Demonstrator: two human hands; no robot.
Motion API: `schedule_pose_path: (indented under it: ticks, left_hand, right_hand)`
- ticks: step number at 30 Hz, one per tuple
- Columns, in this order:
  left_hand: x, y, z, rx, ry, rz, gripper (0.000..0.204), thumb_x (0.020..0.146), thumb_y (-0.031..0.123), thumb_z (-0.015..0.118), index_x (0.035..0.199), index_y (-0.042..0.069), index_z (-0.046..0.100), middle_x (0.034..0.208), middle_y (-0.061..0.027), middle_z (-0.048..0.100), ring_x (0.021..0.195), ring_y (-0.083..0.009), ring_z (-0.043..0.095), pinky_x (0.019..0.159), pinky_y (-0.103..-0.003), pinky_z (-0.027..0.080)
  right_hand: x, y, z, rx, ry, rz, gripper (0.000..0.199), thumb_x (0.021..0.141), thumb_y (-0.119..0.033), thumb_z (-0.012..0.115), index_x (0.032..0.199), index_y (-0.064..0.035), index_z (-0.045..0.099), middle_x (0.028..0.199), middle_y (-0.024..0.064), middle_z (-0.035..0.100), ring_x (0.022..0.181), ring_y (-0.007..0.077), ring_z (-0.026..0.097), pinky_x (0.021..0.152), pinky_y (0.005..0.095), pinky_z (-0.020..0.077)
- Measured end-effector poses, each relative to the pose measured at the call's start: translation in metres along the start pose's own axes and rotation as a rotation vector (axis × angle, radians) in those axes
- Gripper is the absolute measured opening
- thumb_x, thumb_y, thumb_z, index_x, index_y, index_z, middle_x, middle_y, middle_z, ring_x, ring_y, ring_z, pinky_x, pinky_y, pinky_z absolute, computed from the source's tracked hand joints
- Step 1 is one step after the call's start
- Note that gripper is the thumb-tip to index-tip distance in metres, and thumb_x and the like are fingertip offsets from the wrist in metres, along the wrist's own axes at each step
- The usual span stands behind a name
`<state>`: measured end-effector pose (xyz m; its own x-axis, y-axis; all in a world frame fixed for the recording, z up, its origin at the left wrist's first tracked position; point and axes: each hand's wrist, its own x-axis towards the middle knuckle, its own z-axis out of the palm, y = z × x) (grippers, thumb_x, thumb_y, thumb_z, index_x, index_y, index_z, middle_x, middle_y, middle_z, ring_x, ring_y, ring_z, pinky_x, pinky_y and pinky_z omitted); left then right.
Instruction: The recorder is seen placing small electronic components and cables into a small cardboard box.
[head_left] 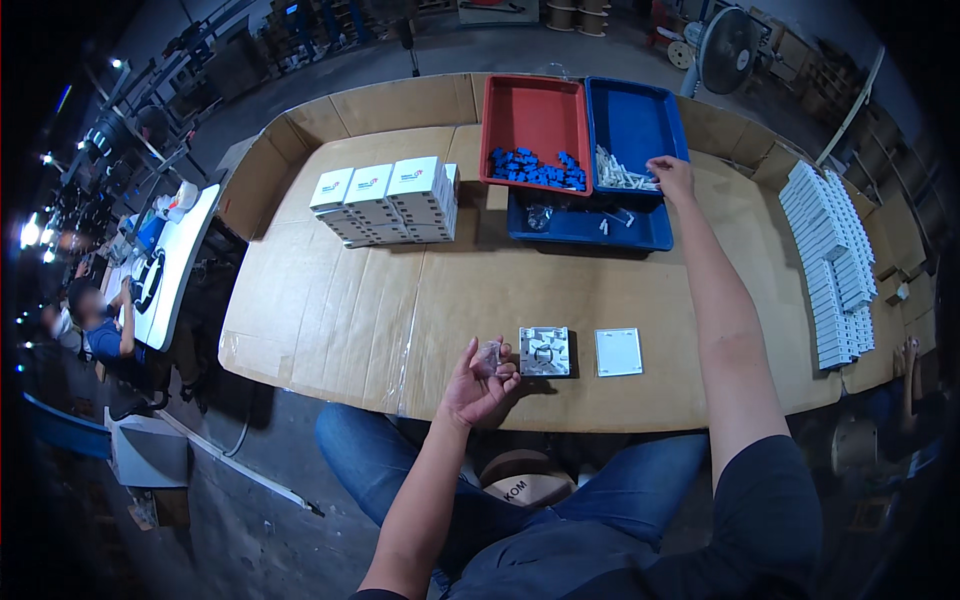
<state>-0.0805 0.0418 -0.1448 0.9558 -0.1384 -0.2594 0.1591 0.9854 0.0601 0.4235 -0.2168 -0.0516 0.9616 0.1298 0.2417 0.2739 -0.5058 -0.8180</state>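
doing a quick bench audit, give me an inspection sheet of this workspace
surface: table covered in taped brown cardboard
job's things: small clear bag; white parts in blue tray; open white square unit; white square cover
clutter: blue parts in red tray; stacked white boxes; rows of white plates
grippers: left hand holds the bag; right hand reaches into the white parts
cables: nothing seen
surroundings: fan; another person at a side table

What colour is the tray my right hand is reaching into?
Blue: the right hand reaches into the blue plastic tray, seen in the head view.
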Motion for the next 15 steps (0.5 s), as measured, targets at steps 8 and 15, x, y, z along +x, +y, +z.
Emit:
schedule_pose_path:
  ticks: [8, 15]
  left_hand:
    - [0.001, 0.007, -0.01, -0.006, -0.063, 0.007, 0.048, 0.105, 0.05, 0.055, 0.131, 0.01, 0.058, 0.11, -0.0048, 0.065, 0.083, -0.0191, 0.054, 0.09, -0.043, 0.052]
    - [0.002, 0.0, -0.001, 0.147, -0.038, 0.018, 0.055, 0.104, 0.053, 0.055, 0.135, 0.007, 0.056, 0.112, -0.0051, 0.065, 0.086, -0.019, 0.057, 0.092, -0.042, 0.053]
  right_hand:
    - [-0.153, -0.066, 0.041, 0.491, -0.231, 0.0, 0.014, 0.091, -0.012, 0.079, 0.098, -0.002, 0.073, 0.086, 0.0018, 0.074, 0.067, 0.0059, 0.061, 0.061, 0.0218, 0.0484]
    - [-0.337, -0.125, 0.089, 0.611, -0.566, 0.049, 0.011, 0.095, -0.01, 0.074, 0.1, -0.0002, 0.075, 0.085, 0.0022, 0.074, 0.071, 0.0063, 0.062, 0.064, 0.0223, 0.0501]
